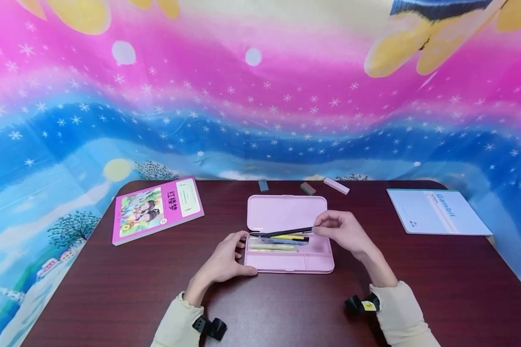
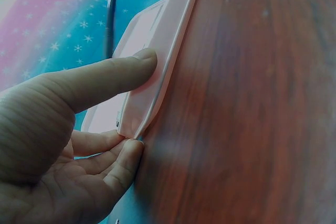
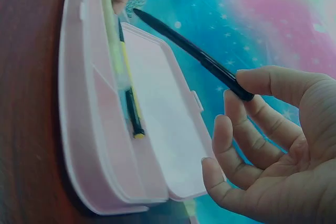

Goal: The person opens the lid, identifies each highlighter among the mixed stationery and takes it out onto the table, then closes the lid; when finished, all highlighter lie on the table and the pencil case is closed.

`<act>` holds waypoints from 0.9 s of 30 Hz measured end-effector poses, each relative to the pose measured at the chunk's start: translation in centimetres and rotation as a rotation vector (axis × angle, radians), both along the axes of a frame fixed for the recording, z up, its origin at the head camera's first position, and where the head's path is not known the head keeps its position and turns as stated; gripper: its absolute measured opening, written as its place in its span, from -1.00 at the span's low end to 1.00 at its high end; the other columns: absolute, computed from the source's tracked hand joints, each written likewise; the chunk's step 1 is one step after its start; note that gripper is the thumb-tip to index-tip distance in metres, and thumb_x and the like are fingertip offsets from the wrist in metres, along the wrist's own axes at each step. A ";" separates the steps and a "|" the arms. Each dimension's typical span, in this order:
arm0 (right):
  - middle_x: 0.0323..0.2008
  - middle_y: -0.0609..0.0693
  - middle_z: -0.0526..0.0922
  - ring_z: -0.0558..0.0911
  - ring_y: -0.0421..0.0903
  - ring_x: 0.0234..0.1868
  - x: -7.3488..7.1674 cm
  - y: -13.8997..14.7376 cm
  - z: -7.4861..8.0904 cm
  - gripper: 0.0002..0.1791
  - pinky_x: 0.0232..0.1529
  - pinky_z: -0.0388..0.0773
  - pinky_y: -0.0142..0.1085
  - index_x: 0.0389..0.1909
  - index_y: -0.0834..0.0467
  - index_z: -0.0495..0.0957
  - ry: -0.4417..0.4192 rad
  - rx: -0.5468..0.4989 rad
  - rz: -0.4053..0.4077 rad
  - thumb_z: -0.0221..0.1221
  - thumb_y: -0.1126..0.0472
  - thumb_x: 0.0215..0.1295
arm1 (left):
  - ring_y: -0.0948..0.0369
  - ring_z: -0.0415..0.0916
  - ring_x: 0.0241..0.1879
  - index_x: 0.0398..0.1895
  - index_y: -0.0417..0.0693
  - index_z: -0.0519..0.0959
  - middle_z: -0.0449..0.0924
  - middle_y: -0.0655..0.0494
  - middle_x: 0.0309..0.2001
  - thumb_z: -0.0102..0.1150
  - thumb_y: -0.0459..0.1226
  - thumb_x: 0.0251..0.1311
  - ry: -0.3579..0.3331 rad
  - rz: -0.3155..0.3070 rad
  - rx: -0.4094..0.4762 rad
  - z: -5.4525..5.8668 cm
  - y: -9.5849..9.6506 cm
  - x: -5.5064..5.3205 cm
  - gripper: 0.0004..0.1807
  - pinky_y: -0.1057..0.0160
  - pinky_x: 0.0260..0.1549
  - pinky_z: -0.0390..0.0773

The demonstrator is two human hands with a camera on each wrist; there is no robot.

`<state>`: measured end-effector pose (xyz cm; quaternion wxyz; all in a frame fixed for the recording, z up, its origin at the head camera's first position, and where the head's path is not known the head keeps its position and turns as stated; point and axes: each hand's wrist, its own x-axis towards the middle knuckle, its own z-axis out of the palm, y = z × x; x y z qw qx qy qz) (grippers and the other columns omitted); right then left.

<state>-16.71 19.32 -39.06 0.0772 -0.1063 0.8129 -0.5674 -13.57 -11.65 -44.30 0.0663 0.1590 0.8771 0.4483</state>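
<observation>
A pink pencil case (image 1: 280,261) lies open on the table, its lid (image 1: 286,212) folded back. My left hand (image 1: 223,258) holds the case's left end, the thumb along the front wall and the fingers at the side. Between thumb and fingertips, my right hand (image 1: 345,233) pinches one end of a black pen (image 3: 194,52), which slants above the case. Inside the long compartment lie a yellow-and-black pen (image 3: 134,114) and a pale yellow pen (image 1: 271,247), among other pens partly hidden. Two smaller compartments run along the front.
Behind the case are a dark eraser (image 1: 263,185), a brownish-green block (image 1: 308,188) and a pale pink eraser (image 1: 336,186). A pink book (image 1: 156,209) lies at the left, a light-blue notebook (image 1: 438,212) at the right. A patterned cloth (image 1: 243,120) hangs behind the table.
</observation>
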 end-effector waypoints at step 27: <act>-0.41 -0.17 0.69 0.63 -0.22 -0.35 0.1 7.3 0.3 -0.94 -0.23 0.56 -0.40 -0.29 0.13 0.61 0.007 -0.129 -0.131 0.26 0.30 0.23 | 0.18 0.42 -0.12 0.24 -0.30 0.32 0.40 -0.04 0.03 0.60 -0.25 -0.29 0.000 0.000 -0.008 0.1 0.0 0.1 -0.06 0.28 -0.20 0.53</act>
